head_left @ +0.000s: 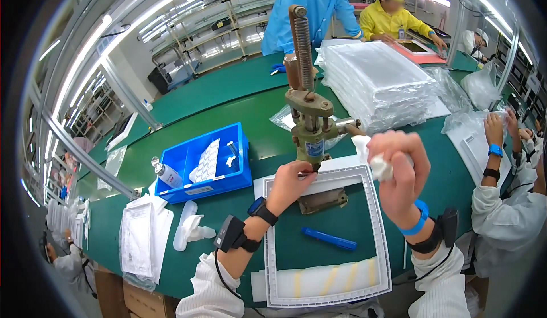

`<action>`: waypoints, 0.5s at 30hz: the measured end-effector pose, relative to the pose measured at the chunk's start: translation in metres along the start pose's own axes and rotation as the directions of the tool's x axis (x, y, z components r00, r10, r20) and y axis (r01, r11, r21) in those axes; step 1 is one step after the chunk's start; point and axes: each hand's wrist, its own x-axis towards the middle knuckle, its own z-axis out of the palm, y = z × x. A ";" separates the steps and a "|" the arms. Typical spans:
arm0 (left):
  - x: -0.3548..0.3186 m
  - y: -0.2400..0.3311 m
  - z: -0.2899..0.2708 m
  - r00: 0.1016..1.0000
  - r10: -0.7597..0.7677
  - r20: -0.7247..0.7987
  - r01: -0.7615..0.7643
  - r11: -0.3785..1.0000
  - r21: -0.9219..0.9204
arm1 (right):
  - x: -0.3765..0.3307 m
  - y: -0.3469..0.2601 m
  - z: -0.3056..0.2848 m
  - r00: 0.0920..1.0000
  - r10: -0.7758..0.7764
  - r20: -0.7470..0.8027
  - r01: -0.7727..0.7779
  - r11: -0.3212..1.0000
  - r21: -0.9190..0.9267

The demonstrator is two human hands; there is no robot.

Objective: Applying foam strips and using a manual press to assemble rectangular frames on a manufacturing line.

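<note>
White frame (377, 215): left hand (289, 182) pinching it | right hand (399, 167) gripping cloth (370, 157) | blue bin (204, 164): white parts

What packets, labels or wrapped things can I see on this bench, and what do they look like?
Stack of clear plastic-wrapped white panels: back right, blocky, milky.
Blue plastic bin: left of the press, with a pale label strip on its front.
Small blue-white label on the hand press.
Clear bag of printed sheets: front left.
</note>
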 end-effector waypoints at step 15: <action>0.001 0.002 -0.005 0.998 -0.062 0.016 0.062 0.997 -0.040 | -0.062 0.006 -0.028 0.977 0.009 0.211 0.025 0.987 -0.159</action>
